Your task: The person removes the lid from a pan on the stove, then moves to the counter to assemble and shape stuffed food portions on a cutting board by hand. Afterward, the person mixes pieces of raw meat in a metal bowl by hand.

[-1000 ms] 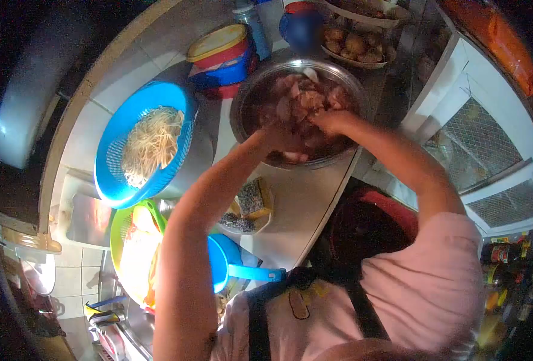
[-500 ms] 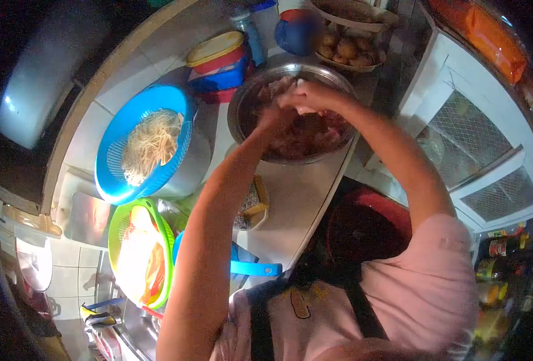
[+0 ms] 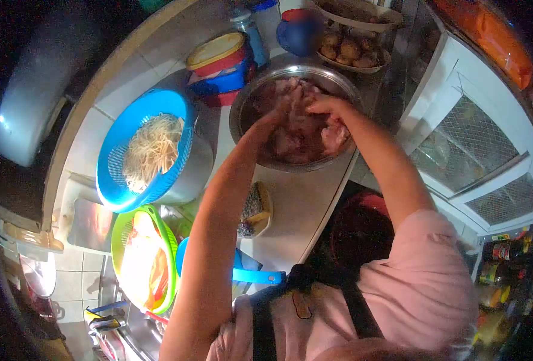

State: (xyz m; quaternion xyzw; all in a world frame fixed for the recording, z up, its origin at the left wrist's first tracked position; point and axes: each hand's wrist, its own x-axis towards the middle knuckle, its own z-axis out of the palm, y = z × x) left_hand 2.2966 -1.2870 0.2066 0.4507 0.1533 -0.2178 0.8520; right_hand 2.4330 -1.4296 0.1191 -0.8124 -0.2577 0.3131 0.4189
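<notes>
Raw meat pieces (image 3: 299, 141) lie in reddish liquid inside a wide metal basin (image 3: 257, 157) on the counter. My left hand (image 3: 286, 107) is down among the meat toward the back of the basin, its fingers blending in with the pieces. Just to its right, my right hand (image 3: 328, 107) reaches in over the rim, fingers bent and pressed together on the meat. A pale pink piece (image 3: 335, 133) sits below my right wrist. Both fingertips are partly hidden.
Left of the basin stand a blue colander (image 3: 107, 171) of noodles and a green colander (image 3: 171, 240). Stacked plastic containers (image 3: 218, 57) and a potato basket (image 3: 348, 51) stand behind. A sponge dish (image 3: 257, 225) and blue handle (image 3: 257, 277) lie nearer. A white screened cabinet (image 3: 423, 102) flanks the right.
My hands were together at the back of the basin over a pale piece. They have moved apart and lower, and more of the meat shows between and below them.
</notes>
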